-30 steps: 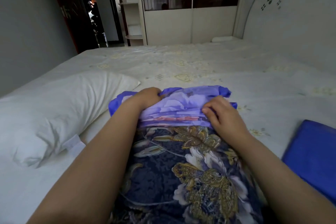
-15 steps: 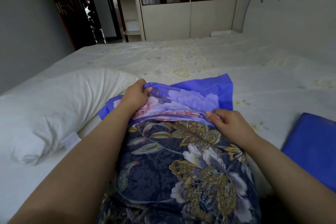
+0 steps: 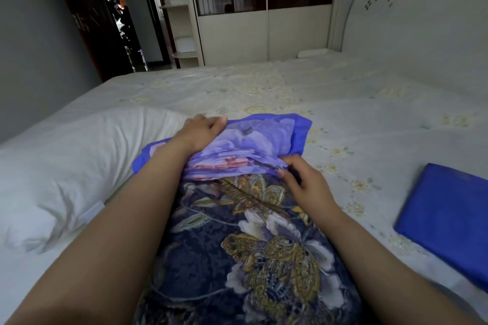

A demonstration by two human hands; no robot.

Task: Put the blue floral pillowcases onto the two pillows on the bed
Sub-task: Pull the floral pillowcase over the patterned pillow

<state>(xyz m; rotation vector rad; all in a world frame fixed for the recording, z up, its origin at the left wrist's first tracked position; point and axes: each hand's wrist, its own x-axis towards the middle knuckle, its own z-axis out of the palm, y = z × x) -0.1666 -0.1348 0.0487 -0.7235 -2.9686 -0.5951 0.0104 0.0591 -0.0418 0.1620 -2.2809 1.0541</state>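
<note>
Left hand (image 3: 200, 130) lies flat-fingered on the blue floral pillowcase (image 3: 250, 245), which is bunched between both hands. Right hand (image 3: 303, 187) pinches its gathered edge (the pillow inside is hidden). A bare white pillow (image 3: 66, 166) lies left of the left hand, and a folded blue cloth (image 3: 449, 219), cut off, lies beyond the right.

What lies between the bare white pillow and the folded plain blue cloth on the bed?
In the head view, the dark blue floral pillowcase, already filled, lies there.
</note>
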